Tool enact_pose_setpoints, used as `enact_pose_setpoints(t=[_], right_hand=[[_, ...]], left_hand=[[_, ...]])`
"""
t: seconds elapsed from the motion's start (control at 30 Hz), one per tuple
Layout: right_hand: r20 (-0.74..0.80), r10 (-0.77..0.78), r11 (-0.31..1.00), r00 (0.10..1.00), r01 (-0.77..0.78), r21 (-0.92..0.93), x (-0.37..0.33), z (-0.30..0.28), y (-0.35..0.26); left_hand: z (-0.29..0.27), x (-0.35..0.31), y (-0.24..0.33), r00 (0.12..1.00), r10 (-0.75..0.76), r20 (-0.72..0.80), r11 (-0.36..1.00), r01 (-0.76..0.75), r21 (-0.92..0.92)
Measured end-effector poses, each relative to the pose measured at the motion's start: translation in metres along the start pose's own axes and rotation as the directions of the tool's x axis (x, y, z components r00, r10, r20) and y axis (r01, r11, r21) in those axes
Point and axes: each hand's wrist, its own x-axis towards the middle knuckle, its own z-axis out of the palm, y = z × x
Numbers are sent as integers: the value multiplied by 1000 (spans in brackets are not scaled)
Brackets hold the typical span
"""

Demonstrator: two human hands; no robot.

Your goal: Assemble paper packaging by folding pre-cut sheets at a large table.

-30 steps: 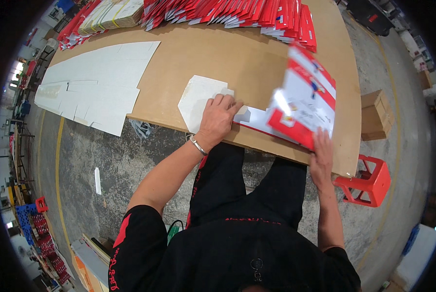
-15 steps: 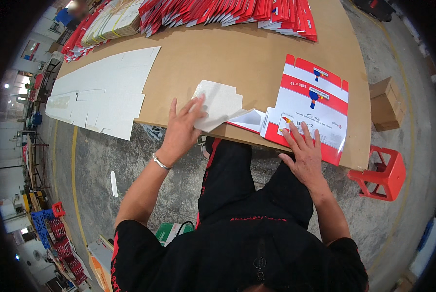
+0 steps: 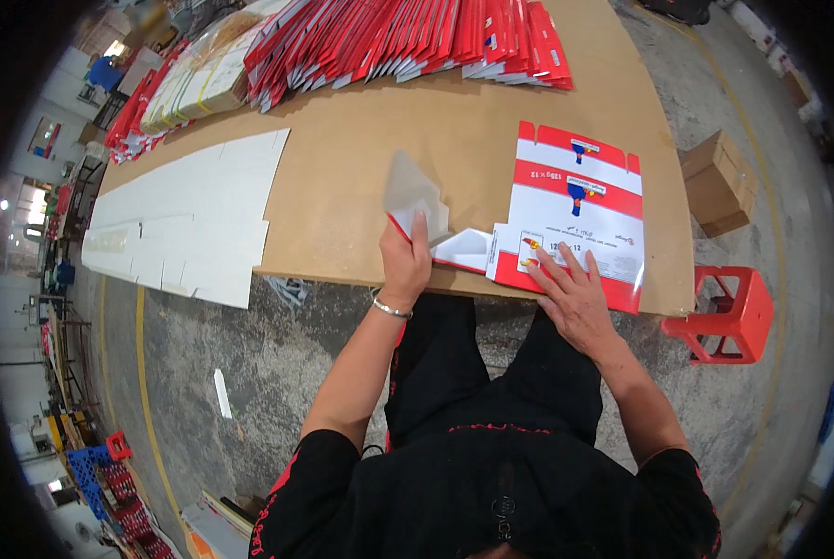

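Note:
A red and white printed cardboard box blank (image 3: pixel 575 210) lies on the brown table (image 3: pixel 342 186) near its front edge. My right hand (image 3: pixel 575 293) rests flat on its lower part, fingers spread. My left hand (image 3: pixel 408 261) grips the raised left flap (image 3: pixel 412 194) of the blank, fingers wrapped round its near edge. The flap stands tilted up, showing its plain grey-white inner side, slightly blurred. Between the flap and the printed panel is a folded white part (image 3: pixel 464 249).
A long row of folded red and white cartons (image 3: pixel 389 47) leans along the far side. Left of them is a strapped bundle (image 3: pixel 198 93). White cardboard sheets (image 3: pixel 184 219) cover the table's left. Right are a carton (image 3: pixel 720 182) and a red stool (image 3: pixel 729 317) on the floor.
My left hand has gone from lying open on the flap to gripping its near edge, and the flap has lifted off the table. My right hand stays on the printed panel.

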Motion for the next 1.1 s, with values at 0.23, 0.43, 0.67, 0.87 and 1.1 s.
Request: enact_pose_setpoints(t=[0.23,0.43,0.67,0.87,1.1], right_hand=[[5,-34,999,999,34,-35,11,-12,13],[12,-28,998,1000,29,-56,10,-6,14],[-22,-83,979,996,78,-188,4,7,10],[12,-113,982,994,114,-154,2,5,9],[49,-130,990,990,133,-52,-2,5,15]], left_hand=[[-14,1,12,665,309,680,734,-621,274],[0,-12,32,632,127,764,685,-613,394],[11,-15,26,689,102,718,520,-652,552],[11,-16,25,678,108,727,527,-659,536],[12,-19,29,686,73,723,534,-640,553]])
